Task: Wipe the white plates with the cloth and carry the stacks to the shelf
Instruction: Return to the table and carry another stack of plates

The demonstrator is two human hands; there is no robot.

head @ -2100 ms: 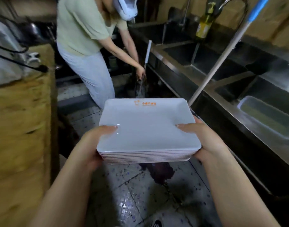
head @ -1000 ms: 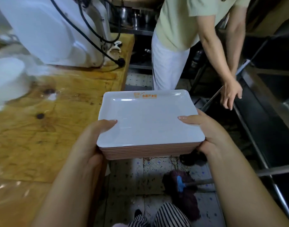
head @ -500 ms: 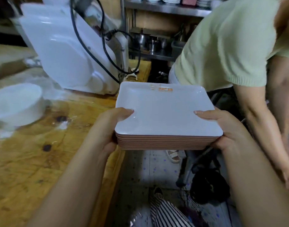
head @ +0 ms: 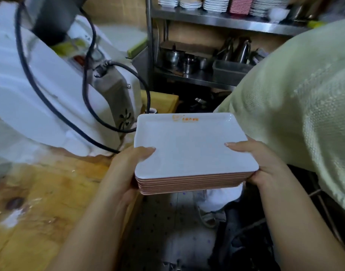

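Note:
A stack of several rectangular white plates [head: 189, 145] with pink undersides and an orange logo on the far rim is carried level at the centre of the head view. My left hand [head: 124, 169] grips the stack's left edge, thumb on top. My right hand [head: 265, 163] grips the right edge the same way. A metal shelf [head: 216, 21] stands ahead at the top, with piles of white dishes and one pink pile on its upper level. No cloth is visible.
A person in a light green top [head: 304, 98] stands close on the right, partly blocking the aisle. A wooden counter [head: 40, 202] runs along the left with a white machine [head: 40, 98] and black cables. Pots and a metal tub fill the lower shelf [head: 195, 79].
I have turned from the sink side towards the shelf and moved closer to it. The stack stays held in both hands. The person in green is now much nearer on the right.

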